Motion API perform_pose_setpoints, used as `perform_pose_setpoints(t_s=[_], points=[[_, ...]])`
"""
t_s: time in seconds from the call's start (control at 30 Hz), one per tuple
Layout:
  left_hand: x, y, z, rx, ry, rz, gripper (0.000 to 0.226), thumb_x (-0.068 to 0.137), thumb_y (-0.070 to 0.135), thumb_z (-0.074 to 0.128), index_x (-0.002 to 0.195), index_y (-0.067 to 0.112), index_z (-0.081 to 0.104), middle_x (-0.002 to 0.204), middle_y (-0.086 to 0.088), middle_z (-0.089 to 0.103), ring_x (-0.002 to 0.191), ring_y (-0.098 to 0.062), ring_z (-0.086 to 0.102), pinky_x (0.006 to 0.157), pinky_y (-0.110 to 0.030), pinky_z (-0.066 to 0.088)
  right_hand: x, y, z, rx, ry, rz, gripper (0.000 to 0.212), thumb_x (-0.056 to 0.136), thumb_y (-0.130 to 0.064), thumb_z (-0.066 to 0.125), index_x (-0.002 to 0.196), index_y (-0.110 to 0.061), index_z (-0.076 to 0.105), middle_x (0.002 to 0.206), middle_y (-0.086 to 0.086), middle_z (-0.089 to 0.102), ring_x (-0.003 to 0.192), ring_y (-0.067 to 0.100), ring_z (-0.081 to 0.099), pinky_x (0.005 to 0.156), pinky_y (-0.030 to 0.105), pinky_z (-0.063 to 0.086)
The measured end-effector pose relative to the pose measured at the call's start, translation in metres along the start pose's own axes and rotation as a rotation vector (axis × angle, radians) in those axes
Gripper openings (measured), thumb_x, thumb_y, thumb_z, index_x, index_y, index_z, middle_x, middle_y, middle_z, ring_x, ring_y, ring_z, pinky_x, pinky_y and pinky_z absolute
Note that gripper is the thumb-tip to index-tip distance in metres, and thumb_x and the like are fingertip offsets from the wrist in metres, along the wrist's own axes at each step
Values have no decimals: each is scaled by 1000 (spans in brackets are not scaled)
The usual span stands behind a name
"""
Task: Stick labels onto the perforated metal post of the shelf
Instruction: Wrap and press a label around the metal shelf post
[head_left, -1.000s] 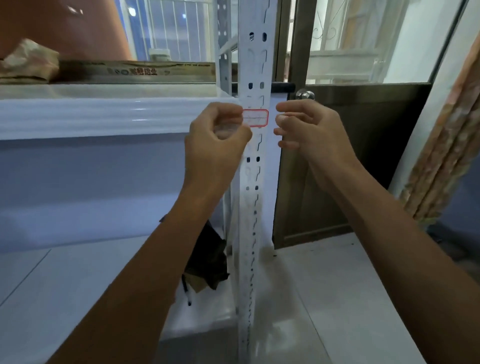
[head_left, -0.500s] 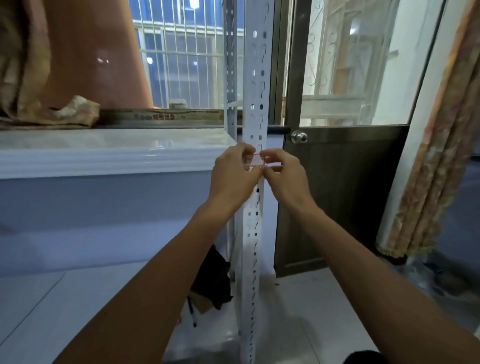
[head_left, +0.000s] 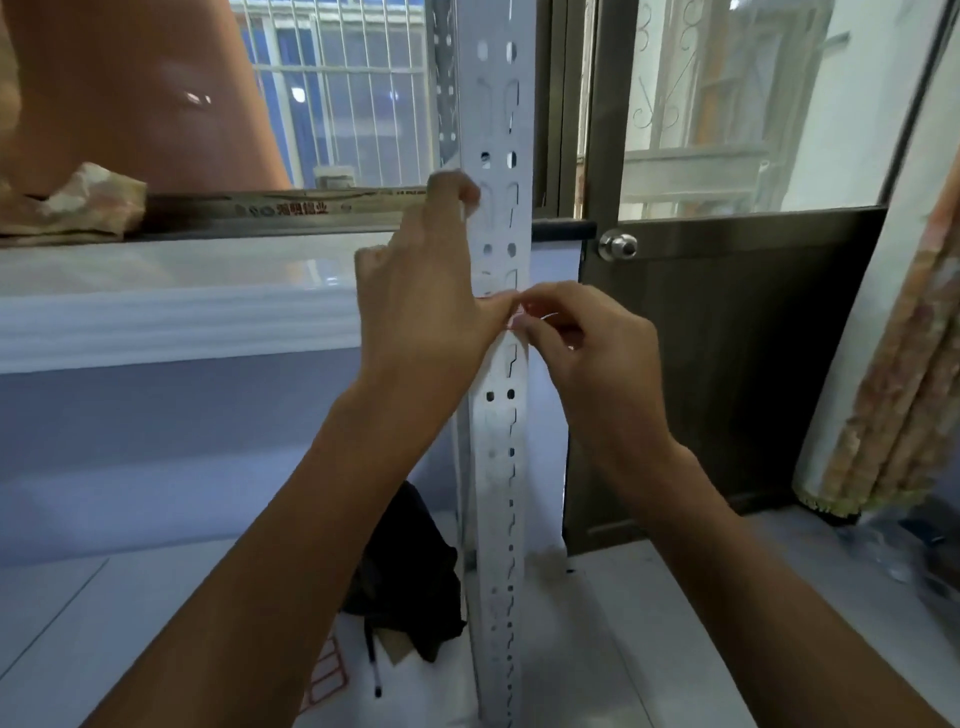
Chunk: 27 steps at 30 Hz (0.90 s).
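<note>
Label (head_left: 514, 314) (thin, floppy, tacky): take by edges. Both hands pinch it vs post (head_left: 501, 426), left hand (head_left: 431, 306), right hand (head_left: 587, 343).

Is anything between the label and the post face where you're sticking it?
Nothing visible. The label already lies against the perforated post, with the left hand and right hand pinching its ends. The fingers hide most of it, so its full contact cannot be confirmed.

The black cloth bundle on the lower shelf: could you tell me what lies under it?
A pen and a red-bordered label sheet poke out beneath the black cloth bundle; anything further underneath is covered.
</note>
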<state>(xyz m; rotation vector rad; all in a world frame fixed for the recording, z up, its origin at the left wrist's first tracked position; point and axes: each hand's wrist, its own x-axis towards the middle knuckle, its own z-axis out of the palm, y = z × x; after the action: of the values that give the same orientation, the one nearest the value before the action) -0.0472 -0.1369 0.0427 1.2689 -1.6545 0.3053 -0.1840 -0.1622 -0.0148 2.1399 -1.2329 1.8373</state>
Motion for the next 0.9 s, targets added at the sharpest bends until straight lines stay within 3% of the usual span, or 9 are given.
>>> perform_pose_setpoints(t_s=[0.1, 0.27, 0.47, 0.67, 0.8, 0.9], points=[[-1, -5, 6, -22, 65, 27, 79, 70, 38, 89, 131, 24, 40, 109, 8, 64, 88, -15, 64, 90, -35, 45, 4, 8, 3, -25, 64, -101, 10, 92, -16, 72, 102, -15, 73, 91, -16, 64, 81, -9, 61, 79, 5, 48], [5, -9, 11, 48, 21, -15, 96, 72, 50, 85, 145, 18, 32, 102, 2, 70, 93, -21, 66, 98, -39, 44, 6, 12, 5, -72, 103, -181, 11, 90, -14, 74, 101, -11, 74, 91, -11, 66, 85, -1, 61, 81, 2, 46], [9, -9, 9, 64, -73, -74, 75, 77, 51, 79, 136, 22, 44, 114, 3, 70, 110, -23, 64, 103, -40, 37, 1, 8, 10, -57, 130, -154, 9, 92, -9, 72, 100, -10, 74, 93, -1, 72, 83, 2, 63, 79, 9, 50], [5, -5, 10, 18, -62, -111, 69, 78, 44, 80, 135, 25, 46, 115, 7, 69, 111, -20, 62, 100, -35, 32, 4, 3, 4, 63, 44, -70, 4, 94, -9, 68, 97, -10, 71, 92, -1, 69, 82, 6, 64, 76, 10, 50], [2, -5, 10, -44, -36, -103, 68, 78, 41, 81, 136, 24, 49, 117, 8, 70, 110, -19, 63, 105, -39, 38, 6, 9, 7, 40, 38, -88, 2, 94, -12, 69, 95, -12, 68, 90, -4, 66, 79, 6, 63, 76, 9, 50], [-1, -10, 12, -94, -4, -64, 67, 78, 40, 82, 135, 22, 52, 119, 5, 70, 110, -19, 65, 101, -50, 47, 7, 20, 11, 47, 92, -109, 11, 93, -19, 71, 101, -14, 67, 90, -12, 63, 81, 5, 65, 78, 10, 52]])
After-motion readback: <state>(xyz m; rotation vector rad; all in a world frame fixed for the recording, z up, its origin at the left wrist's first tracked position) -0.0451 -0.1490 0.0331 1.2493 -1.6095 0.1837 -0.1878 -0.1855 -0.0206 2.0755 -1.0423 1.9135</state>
